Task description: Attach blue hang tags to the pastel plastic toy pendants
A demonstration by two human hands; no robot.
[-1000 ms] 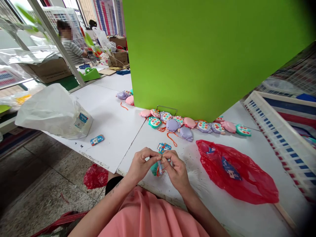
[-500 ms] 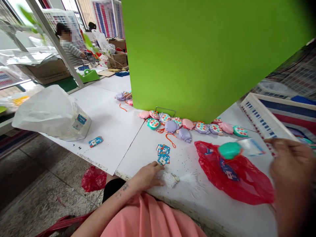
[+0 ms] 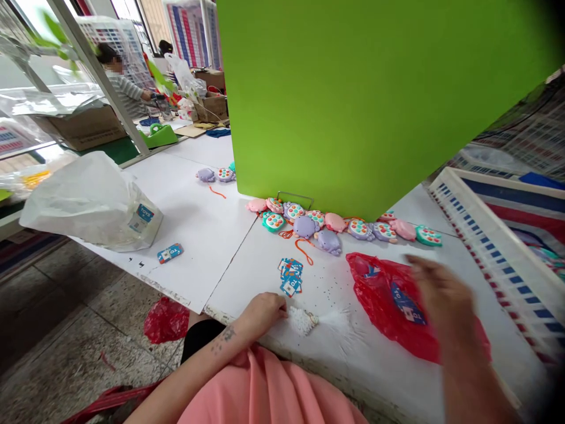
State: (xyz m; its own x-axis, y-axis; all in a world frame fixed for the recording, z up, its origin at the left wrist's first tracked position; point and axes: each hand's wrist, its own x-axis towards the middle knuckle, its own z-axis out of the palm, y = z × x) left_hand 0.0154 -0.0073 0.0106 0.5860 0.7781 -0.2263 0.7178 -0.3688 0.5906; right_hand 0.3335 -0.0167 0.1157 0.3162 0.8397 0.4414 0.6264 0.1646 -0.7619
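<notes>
My left hand [image 3: 265, 313] rests at the table's front edge with its fingers curled in. Anything inside them is hidden. Right by its fingertips lies a bundle of thin white plastic strands [image 3: 302, 321], with more loose strands fanned out beside it. My right hand [image 3: 444, 294], blurred by motion, reaches across a red plastic bag [image 3: 379, 312] with fingers stretched and no object visible in them. On the bag lie blue printed cards [image 3: 406, 305]. A small pile of blue TOYS cards [image 3: 291, 277] sits beyond my left hand. Behind it are purple animal-shaped toys [image 3: 305, 227] among pink and teal ones.
A large green panel [image 3: 353, 106] stands behind the toys. At right is a white slatted crate [image 3: 489, 259] with toys inside. A white plastic bag [image 3: 83, 200] and a banded card stack [image 3: 170, 252] lie left. A person [image 3: 126, 88] sits far left.
My right hand has swung left from beside the crate to above the red bag; the teal toy and card it held are gone from it. My left fingers have curled in.
</notes>
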